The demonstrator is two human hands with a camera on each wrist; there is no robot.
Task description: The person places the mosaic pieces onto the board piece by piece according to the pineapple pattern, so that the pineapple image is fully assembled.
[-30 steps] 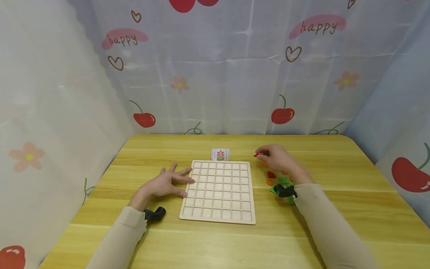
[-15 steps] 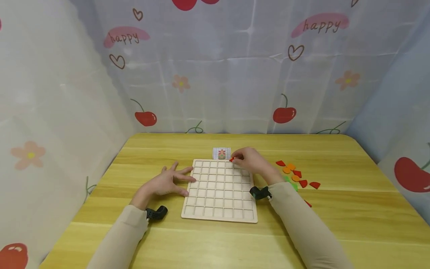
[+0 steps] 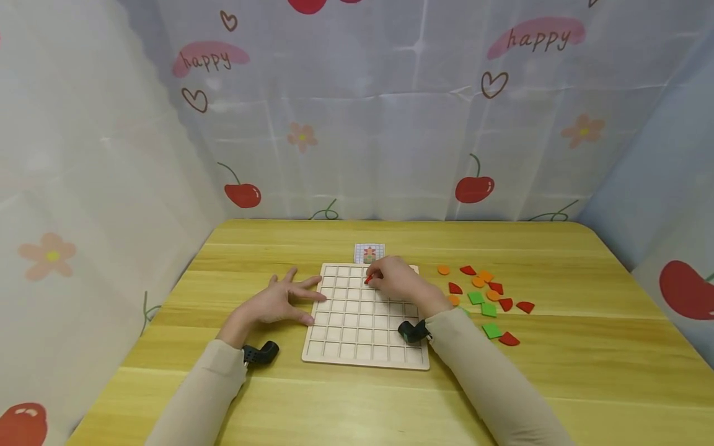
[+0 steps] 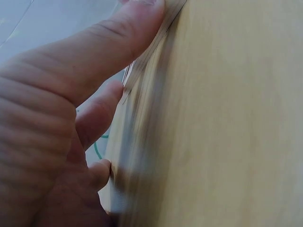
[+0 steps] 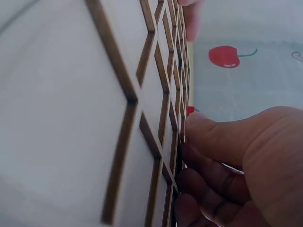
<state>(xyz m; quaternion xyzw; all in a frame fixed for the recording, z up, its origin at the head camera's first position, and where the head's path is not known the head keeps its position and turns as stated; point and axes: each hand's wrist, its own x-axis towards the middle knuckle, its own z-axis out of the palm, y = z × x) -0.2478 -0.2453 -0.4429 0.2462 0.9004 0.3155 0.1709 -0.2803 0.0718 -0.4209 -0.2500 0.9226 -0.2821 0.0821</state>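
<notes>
A pale wooden grid board [image 3: 357,322] with square cells lies on the table. My right hand [image 3: 397,280] is over its upper part and pinches a small red piece [image 3: 368,279] between thumb and fingers, close to a cell in an upper row. In the right wrist view only a corner of the red piece [image 5: 190,110] shows past the thumb. My left hand [image 3: 273,303] rests at the board's left edge, fingers spread, the tips touching the rim. The left wrist view shows its thumb [image 4: 109,45] against the board's side.
A small printed picture card [image 3: 369,252] lies just beyond the board's far edge. To the right are scattered red quarter-round pieces [image 3: 525,306], orange discs [image 3: 443,270] and green squares [image 3: 492,331]. A patterned curtain [image 3: 357,124] hangs behind the table [image 3: 357,409].
My right hand has moved left from the loose pieces to over the board, carrying the red piece. More of the scattered pieces are uncovered. The left hand has stayed at the board's edge.
</notes>
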